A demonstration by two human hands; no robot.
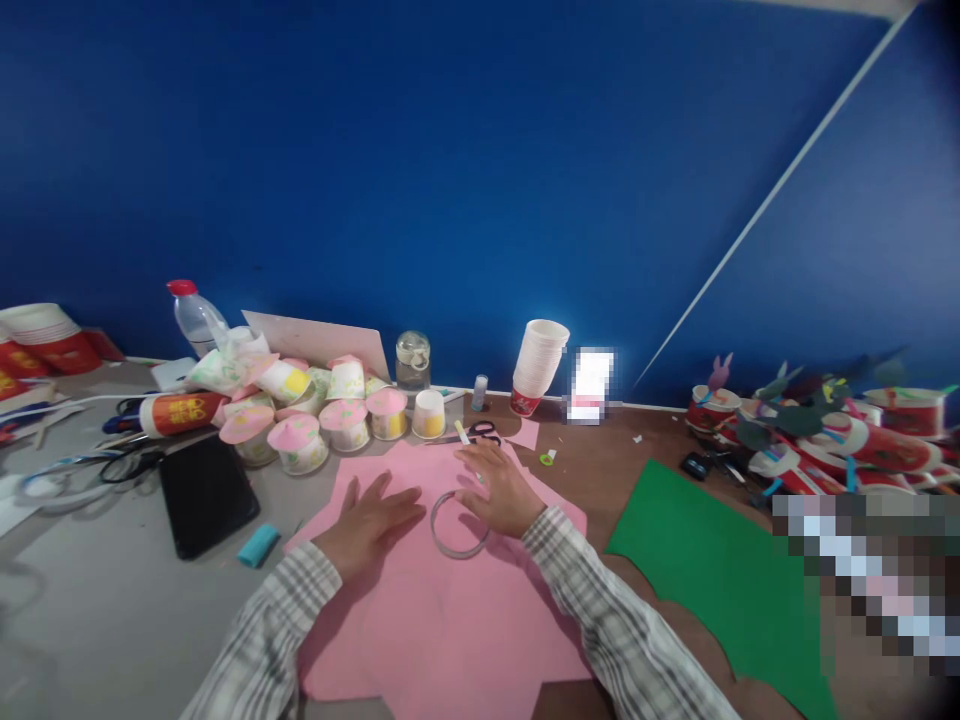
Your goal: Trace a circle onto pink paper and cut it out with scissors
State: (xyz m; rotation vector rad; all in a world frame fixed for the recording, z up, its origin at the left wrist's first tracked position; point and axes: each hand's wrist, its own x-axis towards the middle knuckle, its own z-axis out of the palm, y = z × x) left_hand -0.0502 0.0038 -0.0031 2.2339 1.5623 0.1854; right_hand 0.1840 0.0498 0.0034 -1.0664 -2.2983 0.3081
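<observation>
A large sheet of pink paper (450, 640) lies in front of me, its edges uneven. My left hand (369, 525) rests flat on its left part, fingers stretched to the right, holding nothing. Just beside those fingertips is a thin grey ring (459, 553), flat on the paper. My right hand (504, 492) reaches over the ring's upper right edge, thumb and fingers apart, thumb near the rim. By its fingertips is a pale yellow-and-white stick (461, 432), perhaps a marker; its lower end is hidden. Dark-handled scissors (484, 429) lie just behind.
Pink-topped paper cups (298, 444) crowd the back left, near a black tablet (208, 493) and a blue block (258, 545). Stacked cups (538, 360) stand at the back. Green paper (712, 570) lies right, below red cups with cut-out figures (874, 440). A blue wall (450, 200) rises behind.
</observation>
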